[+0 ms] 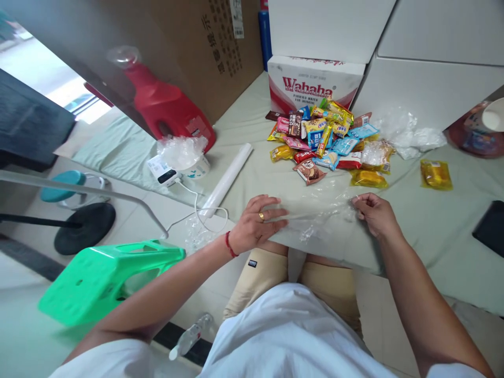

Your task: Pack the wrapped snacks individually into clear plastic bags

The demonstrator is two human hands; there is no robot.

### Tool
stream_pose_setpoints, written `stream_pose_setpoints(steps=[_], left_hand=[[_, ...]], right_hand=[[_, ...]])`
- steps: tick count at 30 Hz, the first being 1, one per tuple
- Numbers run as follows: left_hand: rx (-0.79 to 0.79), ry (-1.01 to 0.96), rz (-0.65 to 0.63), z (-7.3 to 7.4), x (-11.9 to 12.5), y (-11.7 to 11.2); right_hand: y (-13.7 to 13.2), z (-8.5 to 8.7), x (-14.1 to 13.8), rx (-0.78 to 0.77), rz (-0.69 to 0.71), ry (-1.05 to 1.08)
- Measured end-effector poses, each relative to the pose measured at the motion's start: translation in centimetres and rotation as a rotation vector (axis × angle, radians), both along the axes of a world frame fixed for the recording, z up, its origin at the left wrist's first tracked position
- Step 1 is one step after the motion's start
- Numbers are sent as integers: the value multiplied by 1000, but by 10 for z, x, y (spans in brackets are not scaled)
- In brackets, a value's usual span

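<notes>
A piece of thin clear plastic (315,210) lies crinkled at the front edge of the cloth-covered surface; whether it is a bag or a sheet I cannot tell. My left hand (260,223) rests on its left end, palm down, fingers stretched out. At the other end my right hand (374,212) pinches the plastic between thumb and fingers. Just beyond it sits a pile of wrapped snacks (315,134) in many colours. A brown cookie packet (309,171) and a yellow packet (369,179) lie closest to the plastic. Another yellow packet (436,175) lies apart to the right.
Left of my hands are a white plastic roll (226,181), a cable, a white device (167,177) and a large red jug (169,105). Behind the pile stands a Wahaha carton (315,84). A black phone-like object (490,228) lies right. On the floor is a green stool (106,278).
</notes>
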State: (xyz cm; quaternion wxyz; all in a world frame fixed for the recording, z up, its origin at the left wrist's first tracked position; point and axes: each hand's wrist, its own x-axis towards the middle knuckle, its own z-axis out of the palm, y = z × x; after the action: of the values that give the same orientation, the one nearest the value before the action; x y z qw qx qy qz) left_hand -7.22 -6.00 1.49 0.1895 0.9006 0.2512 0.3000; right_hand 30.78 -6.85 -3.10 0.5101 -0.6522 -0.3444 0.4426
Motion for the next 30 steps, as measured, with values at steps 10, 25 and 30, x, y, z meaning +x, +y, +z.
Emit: stream_pose_setpoints(steps=[10,25,30], left_hand=[[-12,388,-180,-12,-21,-40],[-91,417,580,9,88,-1],[-98,393,128,-10,99,27]], right_hand=[[-15,19,30,-69,82,-470],[-70,56,-8,330,971,-966],[-120,28,11,306,921,-949]])
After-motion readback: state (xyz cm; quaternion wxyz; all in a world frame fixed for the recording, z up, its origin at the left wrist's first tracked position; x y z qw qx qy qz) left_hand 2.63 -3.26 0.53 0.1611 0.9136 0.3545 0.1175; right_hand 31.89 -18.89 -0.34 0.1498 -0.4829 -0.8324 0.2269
